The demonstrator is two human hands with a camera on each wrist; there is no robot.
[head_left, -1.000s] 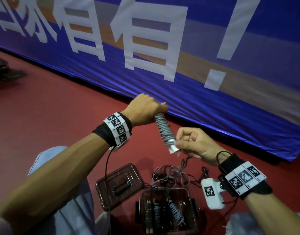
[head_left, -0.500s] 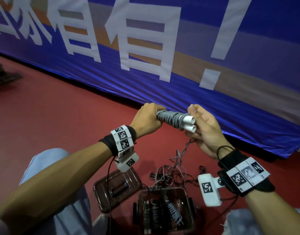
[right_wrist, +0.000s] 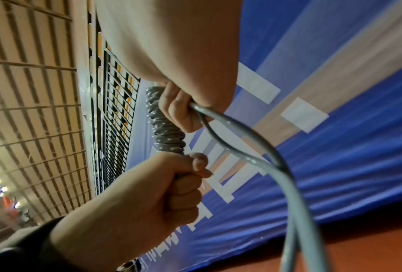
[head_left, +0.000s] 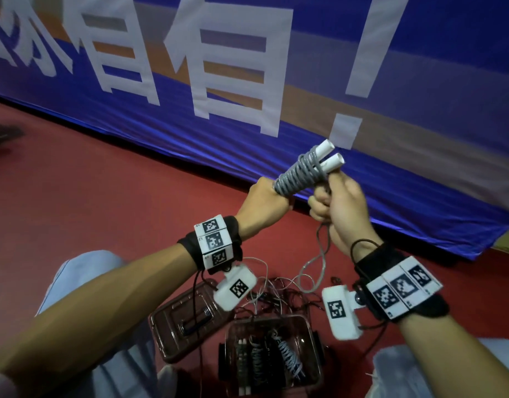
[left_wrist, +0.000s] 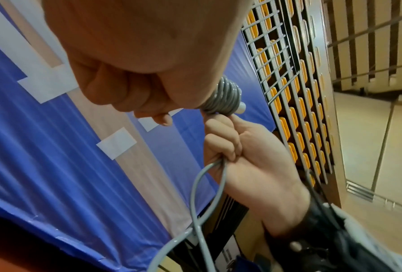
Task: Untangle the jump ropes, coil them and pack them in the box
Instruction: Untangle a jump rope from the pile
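Head view, nearest me: the box sits open on the floor below my wrists, with several coiled ropes already lying side by side in it, and its lid lies just left of it. Beyond the box a tangle of thin cords is still spread on the floor, so the job looks partly done. Higher up, my left hand is clenched round the lower end of the grey rope, which is wound tight about its two white handles, tilted up and away to the right. My right hand, just beside it, grips the loose tail, which hangs down in a loop toward the tangle. I judge I am mid-coil: next I should keep the bundle steady, wrap the remaining tail round it, tuck the end, then lower it into the box.
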